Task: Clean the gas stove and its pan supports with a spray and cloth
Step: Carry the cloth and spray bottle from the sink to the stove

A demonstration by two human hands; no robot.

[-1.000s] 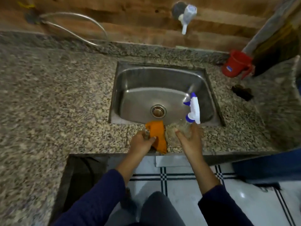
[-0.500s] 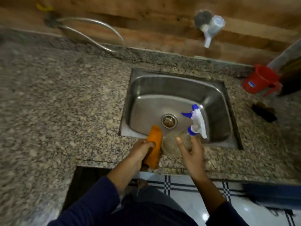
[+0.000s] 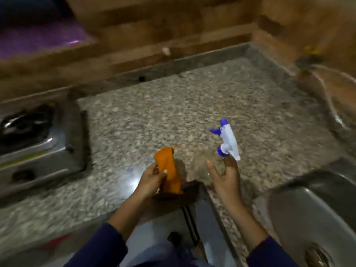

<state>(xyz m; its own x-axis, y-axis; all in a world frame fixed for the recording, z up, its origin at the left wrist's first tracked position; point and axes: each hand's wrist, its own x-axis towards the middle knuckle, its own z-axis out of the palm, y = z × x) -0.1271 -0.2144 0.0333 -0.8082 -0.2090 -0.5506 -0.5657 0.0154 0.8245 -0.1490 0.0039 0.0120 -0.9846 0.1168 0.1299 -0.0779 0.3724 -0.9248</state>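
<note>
The left hand [image 3: 152, 180] pinches one orange cloth [image 3: 168, 167] between thumb and fingers, holding it upright over the counter's front edge. Just beside it, the right hand [image 3: 226, 178] is wrapped round one clear spray bottle [image 3: 221, 151], with the white-and-blue trigger head tilted up and away. At far left, well apart from both hands, stands one steel gas stove [image 3: 38, 153] with one dark pan support [image 3: 25, 124] in view, blurred. Speckled granite countertop [image 3: 173, 105] fills the middle. One steel sink [image 3: 308, 205] lies at far right.
</note>
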